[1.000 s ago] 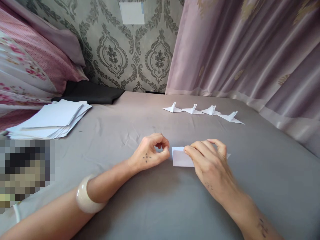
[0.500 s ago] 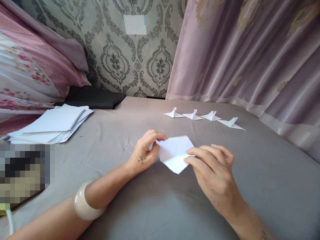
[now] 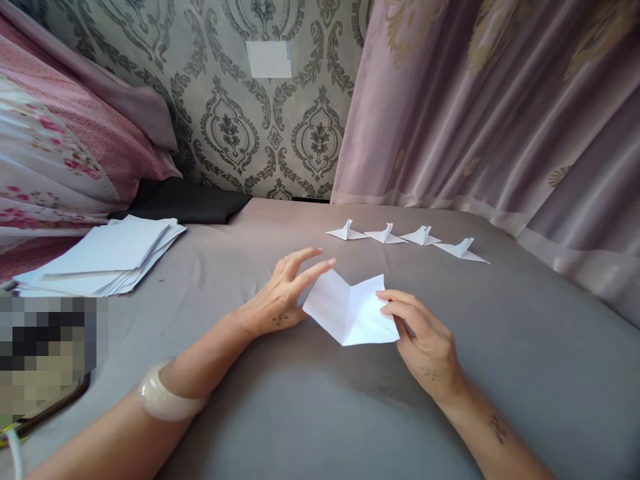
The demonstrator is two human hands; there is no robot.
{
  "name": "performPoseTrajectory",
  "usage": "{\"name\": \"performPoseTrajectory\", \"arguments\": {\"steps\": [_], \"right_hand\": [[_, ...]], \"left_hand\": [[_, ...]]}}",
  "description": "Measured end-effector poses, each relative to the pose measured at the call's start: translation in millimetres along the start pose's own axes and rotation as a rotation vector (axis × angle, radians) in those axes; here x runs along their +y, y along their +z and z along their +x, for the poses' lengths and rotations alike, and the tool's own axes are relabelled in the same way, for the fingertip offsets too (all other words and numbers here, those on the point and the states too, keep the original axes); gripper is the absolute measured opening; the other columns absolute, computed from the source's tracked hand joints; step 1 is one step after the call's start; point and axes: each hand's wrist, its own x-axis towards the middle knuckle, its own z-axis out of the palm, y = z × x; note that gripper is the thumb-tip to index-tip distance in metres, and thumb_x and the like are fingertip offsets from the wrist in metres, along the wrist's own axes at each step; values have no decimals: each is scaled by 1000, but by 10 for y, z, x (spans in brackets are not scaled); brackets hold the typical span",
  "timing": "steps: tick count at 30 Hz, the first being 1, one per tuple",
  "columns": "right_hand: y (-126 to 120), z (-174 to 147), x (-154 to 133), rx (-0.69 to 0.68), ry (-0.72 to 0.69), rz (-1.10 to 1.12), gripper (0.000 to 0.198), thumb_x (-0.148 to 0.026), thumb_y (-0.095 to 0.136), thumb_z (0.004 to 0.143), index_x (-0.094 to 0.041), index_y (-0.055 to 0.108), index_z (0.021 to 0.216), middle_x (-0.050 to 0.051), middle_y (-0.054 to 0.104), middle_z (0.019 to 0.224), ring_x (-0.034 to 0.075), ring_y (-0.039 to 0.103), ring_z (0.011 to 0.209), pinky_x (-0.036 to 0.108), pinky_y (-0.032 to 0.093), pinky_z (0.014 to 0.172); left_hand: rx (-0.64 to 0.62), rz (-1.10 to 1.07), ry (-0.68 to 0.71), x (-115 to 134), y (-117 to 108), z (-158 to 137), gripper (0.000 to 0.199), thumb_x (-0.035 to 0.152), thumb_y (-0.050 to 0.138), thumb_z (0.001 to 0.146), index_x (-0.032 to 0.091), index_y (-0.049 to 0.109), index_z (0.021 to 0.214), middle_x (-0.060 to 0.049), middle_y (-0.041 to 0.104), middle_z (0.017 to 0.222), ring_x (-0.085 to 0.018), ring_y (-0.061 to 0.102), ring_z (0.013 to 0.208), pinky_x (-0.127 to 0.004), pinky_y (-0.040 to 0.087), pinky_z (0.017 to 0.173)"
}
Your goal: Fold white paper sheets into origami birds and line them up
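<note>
1. Paper sheet (image 3: pixel 373 317): white, creased near its middle into 2 angled panels, held between the hands at the centre of the view. A shadow falls on the grey cloth (image 3: pixel 320 420) below; whether any edge touches the cloth cannot be told.
2. Right hand (image 3: pixel 426 343): clamped on the sheet's right edge, 2 fingers across the near face. The thumb's tip is hidden, and the other fingers are largely masked.
3. Left hand (image 3: pixel 280 295): fingers apart, beside the sheet's left edge, 1 fingertip at its upper corner. The thumb is mostly concealed; contact there is hard to make out.
4. Bangle (image 3: pixel 161 395): pale and glossy, around the left forearm, which the lower border cuts off.
5. Folded paper figures (image 3: pixel 387 235): 4 in a row beyond the right hand, their finer folds too small to read.
6. Paper stack (image 3: pixel 113 247): white sheets, unevenly piled at left, in front of a black cloth (image 3: pixel 187 202).
7. Dark-rimmed object (image 3: pixel 59 409): at the left border, mostly obscured by pixelation; a pale cord (image 3: pixel 15 453) beside it is cut off below.
</note>
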Motion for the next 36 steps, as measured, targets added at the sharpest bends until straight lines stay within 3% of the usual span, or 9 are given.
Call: {"name": "performPoseTrajectory", "arguments": {"steps": [4,8,11,15,18,21,25,27,36], "right_hand": [[-35,4,-25,-207,-6,-101,31,1,41,83,-21,58,95,6,69,103,16,66,88,29,52,75],[-83,13,-57,-548,61,-234,39,3,46,74,-20,60,102,5,66,96,19,60,82,34,48,73],[-97,3,-55,-630,112,-209,49,0,49,72,-24,61,113,6,61,110,20,57,91,35,48,78],[-95,-15,-9,-620,146,-151,46,0,47,77,-27,66,109,5,62,106,19,58,90,34,51,76],[-95,-8,21,-595,169,-105,33,-7,47,86,-28,69,101,3,63,104,17,60,87,31,53,72],[-77,11,30,-570,265,-58,24,-21,48,93,-26,71,87,3,64,106,16,62,91,28,53,69],[19,13,45,-476,517,7,31,-30,46,94,-22,70,76,4,65,102,14,66,80,25,51,64],[83,-3,63,-427,588,-7,38,-33,46,94,-19,64,63,5,65,98,13,64,70,25,49,60],[251,-29,131,-349,697,-157,38,-37,53,87,-20,53,53,4,61,89,12,56,59,29,45,61]], "left_hand": [[-179,19,192,22,-2,10,38,9,47,88,26,60,120,-10,55,134,-30,44,126,-46,36,101],[-344,-70,240,50,23,7,38,3,44,82,20,66,108,-9,69,113,-24,59,106,-38,41,89],[-370,-120,205,70,30,5,41,4,48,74,19,67,107,-9,69,111,-25,60,101,-38,41,87],[-379,-161,139,76,12,8,27,13,51,83,23,69,101,-7,69,107,-22,59,97,-37,38,89],[-369,-204,3,99,0,15,18,25,53,90,21,70,85,-6,67,99,-19,57,91,-35,38,87],[-354,-265,-189,135,18,26,23,31,56,88,18,64,71,-6,63,95,-19,54,88,-32,42,82],[-292,-266,-528,142,90,36,37,43,55,86,18,58,60,-7,61,89,-21,55,85,-31,46,72],[-268,-247,-630,130,129,36,44,47,53,87,18,54,54,-8,61,86,-22,55,85,-32,46,71],[-139,-92,-679,160,253,2,40,40,51,87,18,50,54,-7,56,81,-22,53,80,-37,47,73]]}}
